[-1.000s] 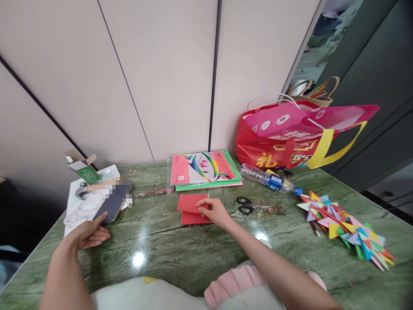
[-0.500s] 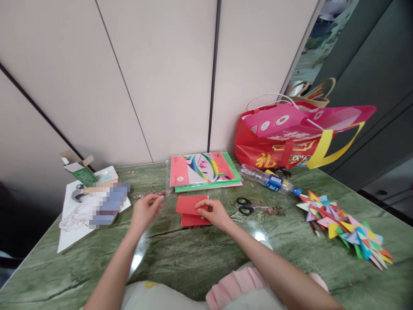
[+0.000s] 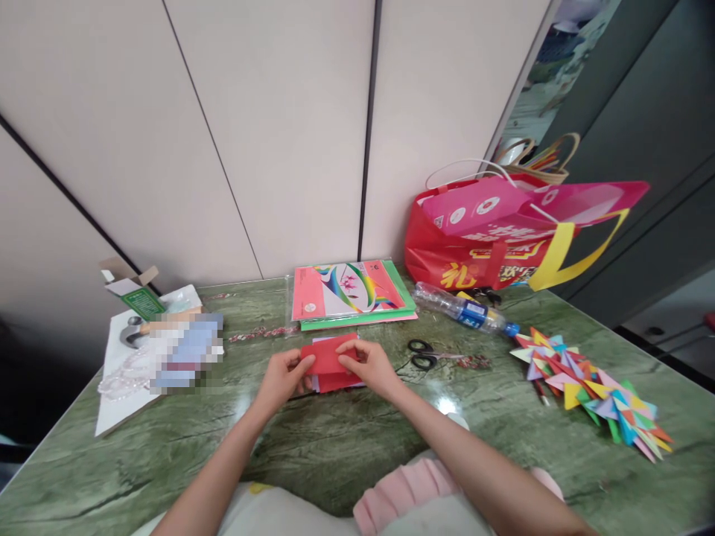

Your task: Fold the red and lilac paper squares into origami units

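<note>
A small sheet of red paper (image 3: 327, 359) is pinched at its left edge by my left hand (image 3: 286, 376) and at its right edge by my right hand (image 3: 369, 366). Under it lies more red paper (image 3: 335, 383), with a pale purple edge showing beneath. Just behind my hands rests a pack of coloured paper (image 3: 351, 292) in clear wrapping, on top of green and pink sheets. To the right of my right hand are black-handled scissors (image 3: 427, 355), lying on the green marbled table (image 3: 302, 447).
At the right lie folded paper stars (image 3: 592, 391) in many colours and a plastic bottle (image 3: 469, 313). Behind them stands a red gift bag (image 3: 474, 246). On the left, a white board (image 3: 120, 402) carries a hammer (image 3: 134, 333), a small green box (image 3: 142, 298) and a blurred-out item.
My left hand has come in from the left and taken the left edge of the red sheet. The sheet now sits slightly left, held by both hands.
</note>
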Tool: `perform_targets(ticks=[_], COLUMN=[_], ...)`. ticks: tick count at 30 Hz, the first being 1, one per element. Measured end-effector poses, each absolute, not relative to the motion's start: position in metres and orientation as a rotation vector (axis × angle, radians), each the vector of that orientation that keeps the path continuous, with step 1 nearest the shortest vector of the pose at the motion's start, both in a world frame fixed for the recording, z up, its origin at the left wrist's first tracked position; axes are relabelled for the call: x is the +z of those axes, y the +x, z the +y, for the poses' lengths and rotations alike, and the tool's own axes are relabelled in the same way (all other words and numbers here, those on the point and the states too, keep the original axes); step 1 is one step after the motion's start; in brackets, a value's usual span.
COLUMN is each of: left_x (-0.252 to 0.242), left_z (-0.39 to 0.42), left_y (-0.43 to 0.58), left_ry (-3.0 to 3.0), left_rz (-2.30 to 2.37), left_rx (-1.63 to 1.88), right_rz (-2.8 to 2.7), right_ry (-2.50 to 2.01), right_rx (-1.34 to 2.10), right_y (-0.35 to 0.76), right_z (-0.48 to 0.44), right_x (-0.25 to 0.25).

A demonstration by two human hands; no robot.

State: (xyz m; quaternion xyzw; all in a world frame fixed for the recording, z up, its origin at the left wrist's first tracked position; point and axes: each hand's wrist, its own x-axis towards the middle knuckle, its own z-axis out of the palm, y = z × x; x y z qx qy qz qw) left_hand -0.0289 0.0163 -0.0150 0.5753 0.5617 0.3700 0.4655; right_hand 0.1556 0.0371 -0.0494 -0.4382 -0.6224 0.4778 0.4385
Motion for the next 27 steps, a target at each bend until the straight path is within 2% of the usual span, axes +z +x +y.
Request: perform_targets(ticks=[6, 13, 27], left_x=[-0.0204, -0.0179, -0.0146], left_z=[0.0154, 0.0160, 0.0159], left_y=[-0.0246, -0.0260, -0.0297], left_ry=[1.258, 1.089, 0.906], left_rz=[1.263, 1.204, 1.065], left_rx=[0.831, 0.893, 0.797], right_rz=[-1.503, -1.458, -1.488], right_ry=[-1.058, -1.023, -1.059], right_rx=[1.197, 1.226, 1.061], right_y=[0.1571, 0.1566, 0.1568], right_z=[0.0382, 0.0382, 0.0383], right_x=[-0.0496, -0.0464, -0.0440])
